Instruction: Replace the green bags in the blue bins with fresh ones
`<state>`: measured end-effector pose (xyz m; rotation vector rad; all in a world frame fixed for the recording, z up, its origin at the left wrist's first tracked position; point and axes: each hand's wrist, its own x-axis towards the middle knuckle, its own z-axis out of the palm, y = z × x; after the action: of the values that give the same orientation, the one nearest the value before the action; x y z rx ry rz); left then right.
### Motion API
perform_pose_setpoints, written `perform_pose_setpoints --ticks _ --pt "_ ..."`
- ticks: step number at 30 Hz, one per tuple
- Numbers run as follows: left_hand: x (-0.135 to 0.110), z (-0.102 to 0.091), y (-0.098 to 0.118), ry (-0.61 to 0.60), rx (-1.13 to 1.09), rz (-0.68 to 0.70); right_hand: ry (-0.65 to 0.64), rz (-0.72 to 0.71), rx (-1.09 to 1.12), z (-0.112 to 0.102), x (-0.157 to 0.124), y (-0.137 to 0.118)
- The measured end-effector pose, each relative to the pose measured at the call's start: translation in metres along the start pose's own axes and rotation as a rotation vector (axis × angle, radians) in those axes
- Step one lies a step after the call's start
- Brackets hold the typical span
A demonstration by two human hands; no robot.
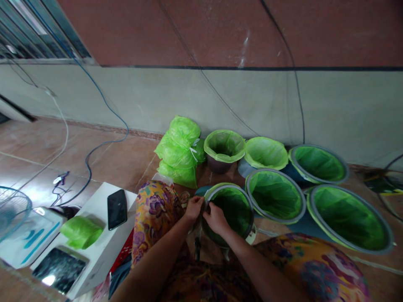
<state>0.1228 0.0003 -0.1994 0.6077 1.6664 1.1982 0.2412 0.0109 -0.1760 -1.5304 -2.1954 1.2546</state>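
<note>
Between my knees stands a dark trash can [233,212] with a grey rim ring and a green trash bag inside it. A strip of the green bag shows at the far left of its rim. My right hand [217,218] is closed on the left side of the rim, fingers curled over the edge. From outside, my left hand [192,208] meets the same edge, its fingers bent together and pinched at the rim. The exact bit of bag or ring under the fingertips is too small to make out.
Several trash cans lined with green bags [273,197] stand to the right, near the wall. Stuffed, tied green bags [179,151] are piled against the wall. Left, a white box [103,218] bears a phone [117,209], a tablet [59,270] and a folded green bag [82,231].
</note>
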Motion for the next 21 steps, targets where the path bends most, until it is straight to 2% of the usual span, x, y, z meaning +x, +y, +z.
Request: perform_pose_setpoints --ticks 4,11,16,19,21 --pt "-0.009 -0.002 -0.007 0.084 0.100 -0.075 0.023 0.022 0.018 0.000 0.002 0.001" --pt "-0.008 -0.002 -0.029 0.097 0.191 -0.116 0.061 0.058 -0.020 0.005 0.015 0.006" --pt "-0.011 -0.007 -0.021 0.184 0.281 -0.030 0.120 0.068 0.075 0.004 0.024 0.003" --pt "-0.020 -0.005 -0.015 0.201 0.319 0.074 0.192 0.078 0.127 -0.012 0.027 0.001" --pt "-0.022 -0.002 -0.013 0.151 0.369 0.133 0.266 0.097 0.122 -0.029 0.030 0.004"
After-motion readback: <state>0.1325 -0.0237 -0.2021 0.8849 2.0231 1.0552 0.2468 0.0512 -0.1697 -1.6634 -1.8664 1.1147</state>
